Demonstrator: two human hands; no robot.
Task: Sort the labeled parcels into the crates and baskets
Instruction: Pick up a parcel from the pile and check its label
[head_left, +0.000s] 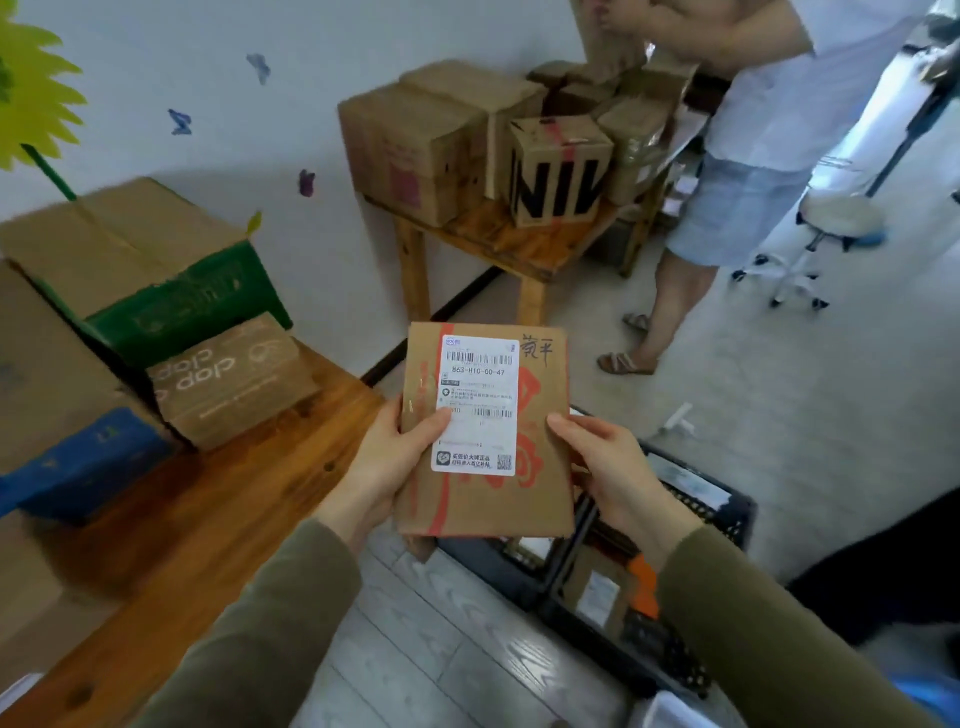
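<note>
Parcel (543, 493) under inspection: a flat brown cardboard packet with red print, held upright in the air in front of me, above the near floor and the black crates (730, 512). My left hand (384, 462) grips its left edge, thumb lying across the edge of the white shipping label (480, 374), fingers hidden behind. My right hand (608, 467) grips the right edge, thumb on the front face. The hands are apart, one on each side, both clamped on the parcel. The label faces me and reads 863-H10-00-47; handwriting sits at the top right corner. One crate below holds a labelled packet (597, 592). To the left, a wooden table (208, 519) carries cartons, including a "dop dop" box (228, 379). Further off, a small table (519, 254) is stacked with cartons, and a second person (753, 130) stands to its right.
</note>
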